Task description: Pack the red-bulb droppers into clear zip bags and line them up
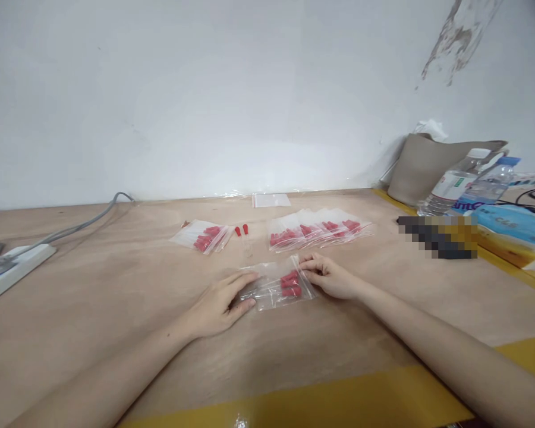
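Note:
A clear zip bag point(267, 294) lies on the table in front of me, with several red rubber bulbs point(290, 284) showing at its right end. My right hand point(332, 276) has its thumb and fingers closed on the bag's zip edge at the upper right. At the bag's left end is my left hand point(223, 302), its thumb and fingers apart, fingertips touching the plastic. Just beyond the bag, two glass droppers point(246, 241) with red bulbs lie loose, side by side. Whether the bulbs in the bag sit on glass tubes is hard to make out.
Further back, overlapping zip bags point(316, 230) with red bulbs lie to the right, and more bags point(203, 236) to the left. A flat empty-looking bag point(271, 201) lies by the wall. At left is a power strip point(18, 270); at right, water bottles point(450, 187) and a blue packet point(515, 223).

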Demonstrator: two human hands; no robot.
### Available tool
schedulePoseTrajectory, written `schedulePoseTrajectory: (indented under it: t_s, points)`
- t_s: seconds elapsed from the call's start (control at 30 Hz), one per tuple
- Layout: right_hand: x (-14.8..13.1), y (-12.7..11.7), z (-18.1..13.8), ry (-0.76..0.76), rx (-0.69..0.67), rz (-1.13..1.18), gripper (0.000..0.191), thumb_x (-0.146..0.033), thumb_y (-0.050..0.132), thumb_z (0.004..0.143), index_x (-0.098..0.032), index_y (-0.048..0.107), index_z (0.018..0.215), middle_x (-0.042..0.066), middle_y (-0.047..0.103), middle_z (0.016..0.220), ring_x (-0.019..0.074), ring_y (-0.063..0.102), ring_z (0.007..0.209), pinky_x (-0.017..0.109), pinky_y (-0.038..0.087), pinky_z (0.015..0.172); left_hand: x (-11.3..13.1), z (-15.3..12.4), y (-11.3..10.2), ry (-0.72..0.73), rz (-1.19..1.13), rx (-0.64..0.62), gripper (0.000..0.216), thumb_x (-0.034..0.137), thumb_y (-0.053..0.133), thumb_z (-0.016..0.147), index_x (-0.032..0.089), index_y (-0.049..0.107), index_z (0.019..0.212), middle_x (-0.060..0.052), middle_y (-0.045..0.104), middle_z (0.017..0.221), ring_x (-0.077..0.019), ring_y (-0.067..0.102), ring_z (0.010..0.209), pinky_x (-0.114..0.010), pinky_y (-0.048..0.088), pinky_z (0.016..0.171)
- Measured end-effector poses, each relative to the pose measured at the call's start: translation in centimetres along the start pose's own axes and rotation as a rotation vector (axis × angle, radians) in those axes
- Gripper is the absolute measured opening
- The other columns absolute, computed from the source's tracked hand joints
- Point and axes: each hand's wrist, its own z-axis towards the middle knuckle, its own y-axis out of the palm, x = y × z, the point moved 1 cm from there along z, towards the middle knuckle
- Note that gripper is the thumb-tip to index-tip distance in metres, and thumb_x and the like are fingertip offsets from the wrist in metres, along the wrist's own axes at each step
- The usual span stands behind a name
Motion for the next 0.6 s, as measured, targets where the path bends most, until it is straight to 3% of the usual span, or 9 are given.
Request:
schedulePoseTrajectory:
  t_s: [0.07,0.23,0.33,0.4,0.5,0.6]
  points:
    - [0.1,-0.6,0.1,0.033,0.042,-0.012,0.023,-0.029,0.052,0.077,-0.02,0.068,0.09,0.004,0.062,0.087,0.016,0.057,0.078,0.031,0.046,0.073,-0.2,0.0,0.1,0.02,-0.001,-0.008,0.036,0.03,0.047,0.088,0.025,0.047,0.124,-0.006,0.05,0.126,-0.0218,0.047,0.115,-0.038,0.04,0.096]
    - [-2.0,-1.6,2.3,0.044,0.311,-0.241,0.018,-0.024,0.053,0.075,-0.015,0.064,0.086,0.004,0.064,0.074,0.0138,0.055,0.062,0.026,0.043,0.06,-0.7,-0.1,0.3,0.035,-0.019,-0.003,0.032,0.029,0.047,0.089,0.024,0.053,0.12,-0.006,0.049,0.128,-0.0223,0.047,0.116,-0.039,0.041,0.095]
    - [-4.3,-0.3,6.1,0.001,0.223,-0.384,0.013,-0.019,0.051,0.075,-0.016,0.062,0.081,0.005,0.065,0.076,0.0153,0.058,0.071,0.027,0.043,0.068,-0.6,-0.1,0.4,0.038,-0.026,0.008,0.031,0.03,0.048,0.088,0.024,0.055,0.118,-0.006,0.05,0.128,-0.0224,0.047,0.116,-0.039,0.041,0.096]
    - [-5.2,1.4,9.3,0.111,0.162,-0.433,0.01,-0.018,0.054,0.073,-0.015,0.061,0.08,0.009,0.066,0.085,0.0196,0.059,0.084,0.029,0.042,0.076,-0.5,-0.1,0.3,0.034,-0.03,0.005,0.031,0.03,0.048,0.088,0.024,0.055,0.118,-0.006,0.05,0.128,-0.0222,0.047,0.116,-0.039,0.041,0.097]
    - [-5.5,4.3,13.4,0.272,0.17,-0.407,0.026,-0.023,0.055,0.074,-0.01,0.055,0.097,0.019,0.061,0.104,0.0272,0.056,0.099,0.033,0.042,0.081,-0.3,-0.1,0.3,0.028,-0.035,0.006,0.032,0.03,0.049,0.088,0.025,0.055,0.118,-0.006,0.05,0.128,-0.0225,0.046,0.117,-0.039,0.04,0.098]
    - [-4.7,6.5,15.8,0.37,0.181,-0.361,0.042,-0.026,0.055,0.076,-0.005,0.044,0.11,0.027,0.055,0.11,0.0322,0.054,0.103,0.039,0.043,0.08,-0.1,0.0,0.2,0.038,-0.038,0.018,0.032,0.029,0.048,0.088,0.024,0.055,0.119,-0.007,0.051,0.127,-0.0233,0.046,0.117,-0.04,0.04,0.098]
